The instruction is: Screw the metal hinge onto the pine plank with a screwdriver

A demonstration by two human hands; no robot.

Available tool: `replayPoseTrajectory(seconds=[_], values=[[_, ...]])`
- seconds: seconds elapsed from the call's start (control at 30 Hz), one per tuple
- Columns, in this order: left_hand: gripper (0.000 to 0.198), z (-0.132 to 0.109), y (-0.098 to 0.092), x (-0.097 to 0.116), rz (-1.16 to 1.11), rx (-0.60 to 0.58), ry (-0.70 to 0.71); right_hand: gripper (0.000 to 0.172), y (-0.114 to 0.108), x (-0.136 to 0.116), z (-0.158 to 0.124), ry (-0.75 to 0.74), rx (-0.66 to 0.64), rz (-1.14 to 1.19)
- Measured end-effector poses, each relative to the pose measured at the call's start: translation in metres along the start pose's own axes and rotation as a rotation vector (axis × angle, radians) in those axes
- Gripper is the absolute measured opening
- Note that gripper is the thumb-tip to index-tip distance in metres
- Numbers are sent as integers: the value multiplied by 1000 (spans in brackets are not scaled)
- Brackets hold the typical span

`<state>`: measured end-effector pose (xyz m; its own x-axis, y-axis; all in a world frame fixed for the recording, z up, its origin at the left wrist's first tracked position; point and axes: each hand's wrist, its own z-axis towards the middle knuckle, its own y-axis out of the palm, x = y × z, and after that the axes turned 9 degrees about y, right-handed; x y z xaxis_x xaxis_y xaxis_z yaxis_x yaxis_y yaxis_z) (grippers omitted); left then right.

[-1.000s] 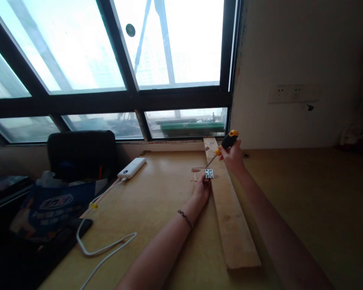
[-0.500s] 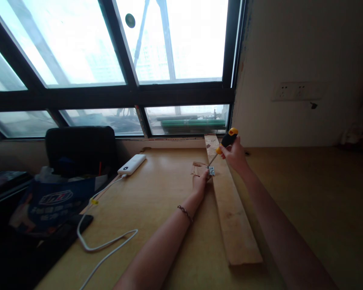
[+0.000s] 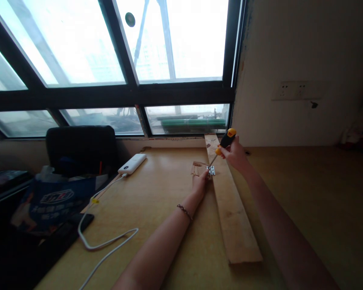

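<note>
My right hand (image 3: 236, 155) is wrapped round the yellow-and-black handle of a screwdriver (image 3: 228, 138). Its shaft slants down to the left, and the tip meets a small metal hinge (image 3: 211, 170). The hinge lies across the joint between a long wooden board (image 3: 234, 213) and a short wooden piece (image 3: 198, 166) at the board's left side. With its fingertips at the near edge of the hinge, my left hand (image 3: 200, 183) is closed there; some of its fingers are hidden. Any screw under the tip is too small to make out.
The board rests on a wooden table (image 3: 157, 193), its far end near the window sill. To the left, a white power bank (image 3: 132, 163) has a white cable (image 3: 105, 248) looping towards me. A black chair (image 3: 80, 147) and a blue bag (image 3: 56, 197) stand beyond the table's left edge.
The screwdriver's handle has shifted very slightly left in my right hand, its tip still at the hinge. My left hand and the board stay in place.
</note>
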<state>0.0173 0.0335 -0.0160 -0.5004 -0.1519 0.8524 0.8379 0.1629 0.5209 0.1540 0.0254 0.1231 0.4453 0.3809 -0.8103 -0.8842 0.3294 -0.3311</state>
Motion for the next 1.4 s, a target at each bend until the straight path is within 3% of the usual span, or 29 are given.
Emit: replayPoseTrajectory(seconds=[0.1,0.23,0.43,1.4], values=[[37,-1,0,0,34,-17,1,41,2,-3,-2,10,11,22],[35,-1,1,0,8,-24,26,46,4,-9,-6,-48,146,-33],[37,0,1,0,-19,-34,35,41,1,-12,-7,-56,230,-118],[35,-3,3,3,-71,-46,17,45,1,-4,-5,-14,248,-79]])
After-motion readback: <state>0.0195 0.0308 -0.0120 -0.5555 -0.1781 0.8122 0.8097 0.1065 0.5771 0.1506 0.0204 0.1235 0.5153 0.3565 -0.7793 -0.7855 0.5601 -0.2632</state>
